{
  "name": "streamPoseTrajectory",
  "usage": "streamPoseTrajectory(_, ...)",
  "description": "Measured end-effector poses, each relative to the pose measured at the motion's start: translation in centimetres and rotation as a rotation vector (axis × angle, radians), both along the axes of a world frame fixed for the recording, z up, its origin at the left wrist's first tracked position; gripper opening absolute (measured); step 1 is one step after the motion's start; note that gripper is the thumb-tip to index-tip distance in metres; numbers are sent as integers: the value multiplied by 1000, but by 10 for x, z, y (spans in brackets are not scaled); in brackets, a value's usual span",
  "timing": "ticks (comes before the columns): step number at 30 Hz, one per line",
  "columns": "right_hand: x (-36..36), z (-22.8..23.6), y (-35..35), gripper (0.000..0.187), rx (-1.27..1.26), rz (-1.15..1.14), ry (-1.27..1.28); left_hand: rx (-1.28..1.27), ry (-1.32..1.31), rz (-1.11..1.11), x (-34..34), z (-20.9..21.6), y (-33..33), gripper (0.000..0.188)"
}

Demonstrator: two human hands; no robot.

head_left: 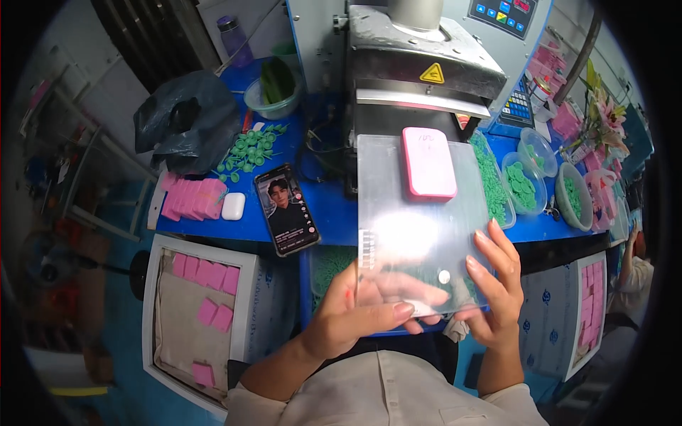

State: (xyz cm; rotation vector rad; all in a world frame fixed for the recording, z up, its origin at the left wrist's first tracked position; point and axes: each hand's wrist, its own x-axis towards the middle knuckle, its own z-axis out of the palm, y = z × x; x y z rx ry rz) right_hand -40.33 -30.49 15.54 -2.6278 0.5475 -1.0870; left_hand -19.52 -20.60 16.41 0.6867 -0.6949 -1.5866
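My left hand (pixel 347 318) grips the near left part of a clear plastic plate (pixel 383 192), thumb on top and fingers showing through from underneath. At the plate's near right corner is my right hand (pixel 499 290), fingers spread, their tips lying over its edge. On the far part of the plate rests a pink rectangular block (pixel 429 163) with rounded corners and a handwritten mark. The plate's far end lies just before the opening of a grey press machine (pixel 426 71). A bright glare covers the plate's middle.
On the blue table (pixel 334 227) lie a phone (pixel 288 209), a white case (pixel 233 206), pink blocks (pixel 193 197) and green pieces (pixel 249 150). Bowls of green pieces (pixel 521 188) stand at the right. White-framed trays (pixel 192 291) of pink blocks flank me. Another person (pixel 634 277) is at far right.
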Motion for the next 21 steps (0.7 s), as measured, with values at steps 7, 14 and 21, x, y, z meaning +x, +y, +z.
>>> streamPoseTrajectory(7, 9, 5, -13, 54, 14, -37, 48, -102, 107, -2, 5, -12, -19, 56)
streamPoseTrajectory(14, 38, 14, -52, 44, -166, -152, 162, -204, -1075, 549, -9, -42, -48, 73)
streamPoseTrajectory(21, 74, -9, -81, 21, -270, -203, -85, 219, -1892, 667, -42, -91, -87, 78)
